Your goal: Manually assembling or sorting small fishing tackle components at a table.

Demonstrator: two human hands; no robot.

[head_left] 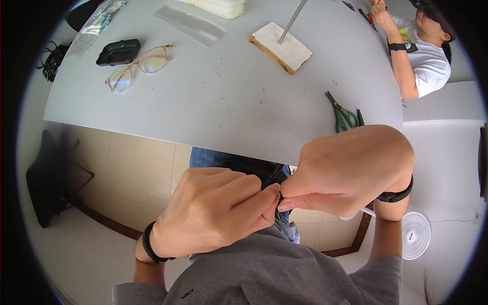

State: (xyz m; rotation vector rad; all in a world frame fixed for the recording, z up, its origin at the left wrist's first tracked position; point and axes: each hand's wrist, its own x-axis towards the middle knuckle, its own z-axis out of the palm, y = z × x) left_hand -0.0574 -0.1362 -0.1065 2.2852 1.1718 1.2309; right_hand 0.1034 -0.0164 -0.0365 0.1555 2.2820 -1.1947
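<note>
My left hand (213, 206) and my right hand (351, 170) meet in front of my body, just below the table's near edge. Both are closed, the thumbs and fingertips pinched close together. A small dark bit shows between the fingertips, too little of it to name. Behind the fingers, over my jeans, lies a black thing (249, 166) with pale lines; the hands hide part of it, and whether they touch it I cannot tell. Beyond my right hand, green-handled scissors (345, 118) lie on the table, partly covered by that hand.
On the grey table (168, 114) are eyeglasses (138, 67), a black tray (118, 52), clear plastic sleeves (190, 25), a block with a metal rod (279, 46) and scattered dark clippings. Another person (422, 56) works at the far right. A white fan (416, 235) stands lower right.
</note>
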